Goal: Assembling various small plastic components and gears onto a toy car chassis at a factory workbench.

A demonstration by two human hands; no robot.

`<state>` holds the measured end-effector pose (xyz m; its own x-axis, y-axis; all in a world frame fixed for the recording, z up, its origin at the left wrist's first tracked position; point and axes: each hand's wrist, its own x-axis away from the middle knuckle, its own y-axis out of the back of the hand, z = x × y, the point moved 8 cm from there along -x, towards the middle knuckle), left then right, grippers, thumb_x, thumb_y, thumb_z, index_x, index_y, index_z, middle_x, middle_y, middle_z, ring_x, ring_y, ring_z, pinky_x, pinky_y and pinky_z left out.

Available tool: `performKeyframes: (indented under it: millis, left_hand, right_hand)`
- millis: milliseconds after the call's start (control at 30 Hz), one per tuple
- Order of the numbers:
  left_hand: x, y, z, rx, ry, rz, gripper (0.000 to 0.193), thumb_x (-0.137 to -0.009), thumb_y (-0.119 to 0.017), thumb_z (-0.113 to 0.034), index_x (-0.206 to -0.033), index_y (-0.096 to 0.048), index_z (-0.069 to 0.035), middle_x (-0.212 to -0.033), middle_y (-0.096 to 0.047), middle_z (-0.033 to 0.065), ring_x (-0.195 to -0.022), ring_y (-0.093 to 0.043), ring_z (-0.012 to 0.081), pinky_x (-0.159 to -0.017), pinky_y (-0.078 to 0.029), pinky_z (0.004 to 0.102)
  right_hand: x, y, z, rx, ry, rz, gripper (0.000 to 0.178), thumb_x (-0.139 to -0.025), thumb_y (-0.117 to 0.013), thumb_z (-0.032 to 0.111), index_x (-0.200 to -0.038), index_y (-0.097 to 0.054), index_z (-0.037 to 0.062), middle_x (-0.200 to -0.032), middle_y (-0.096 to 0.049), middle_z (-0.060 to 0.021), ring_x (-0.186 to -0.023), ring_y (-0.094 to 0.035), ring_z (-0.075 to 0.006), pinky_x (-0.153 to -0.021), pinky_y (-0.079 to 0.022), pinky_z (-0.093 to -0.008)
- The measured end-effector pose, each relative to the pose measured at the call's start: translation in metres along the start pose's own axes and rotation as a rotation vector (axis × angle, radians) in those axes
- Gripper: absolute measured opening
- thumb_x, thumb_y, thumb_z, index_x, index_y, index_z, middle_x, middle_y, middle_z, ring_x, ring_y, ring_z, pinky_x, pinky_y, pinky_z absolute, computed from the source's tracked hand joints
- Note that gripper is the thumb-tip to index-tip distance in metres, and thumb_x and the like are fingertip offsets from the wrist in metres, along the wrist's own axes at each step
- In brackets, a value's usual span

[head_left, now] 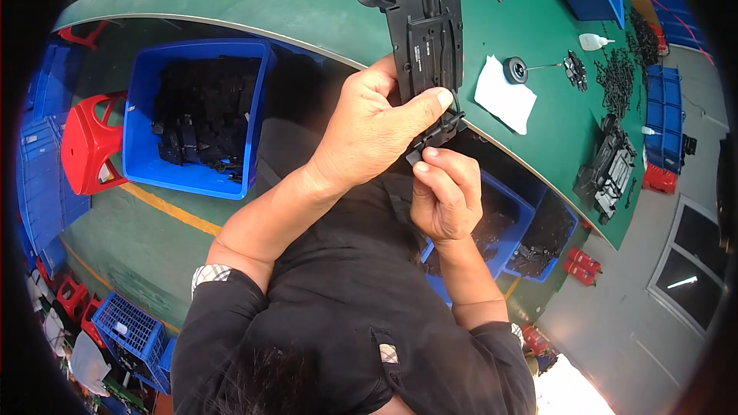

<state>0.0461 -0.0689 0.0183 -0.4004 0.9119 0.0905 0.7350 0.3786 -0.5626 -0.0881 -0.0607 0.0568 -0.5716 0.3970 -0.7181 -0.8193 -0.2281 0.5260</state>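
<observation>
In the head view, I see a long, flat, black plastic chassis (425,50) at the edge of a green-topped desk (307,11), grasped by the left hand (377,119). The right hand (447,194) pinches a small black piece (415,157) at its near end (attached or loose, I can't tell). Rod-like parts already sit on it; I'd judge it partly assembled, this end unfinished.

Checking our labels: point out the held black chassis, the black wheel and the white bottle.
Black chassis (425,48), head view: middle of its flat plate.
Black wheel (516,71), head view: side face, near the hub.
White bottle (592,41), head view: its body.
</observation>
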Motion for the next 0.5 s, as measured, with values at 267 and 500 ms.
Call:
performKeyframes:
  millis: [267,500]
  left_hand:
    - [0.0020,0.0002,-0.0003,0.008,0.002,0.009,0.031,-0.088,-0.060,-0.004,-0.118,-0.057,0.001,-0.111,-0.063,0.0089,-0.095,-0.061,0.0118,-0.082,-0.052,0.0280]
    - [0.0021,0.0001,-0.0021,-0.027,-0.009,0.004,0.031,-0.088,-0.060,-0.004,-0.119,-0.057,0.001,-0.112,-0.063,0.0090,-0.096,-0.060,0.0116,-0.083,-0.051,0.0276]
  right_hand:
    - [-0.0017,0.0003,-0.0005,-0.014,-0.016,0.001,0.028,-0.069,-0.072,-0.007,-0.094,-0.064,0.0025,-0.095,-0.063,-0.0123,-0.078,-0.062,-0.0263,-0.066,-0.051,-0.0320]
    - [-0.0028,-0.0012,-0.0009,-0.010,-0.023,0.001,0.030,-0.067,-0.073,-0.008,-0.093,-0.065,0.0028,-0.093,-0.062,-0.0118,-0.077,-0.061,-0.0256,-0.065,-0.051,-0.0312]
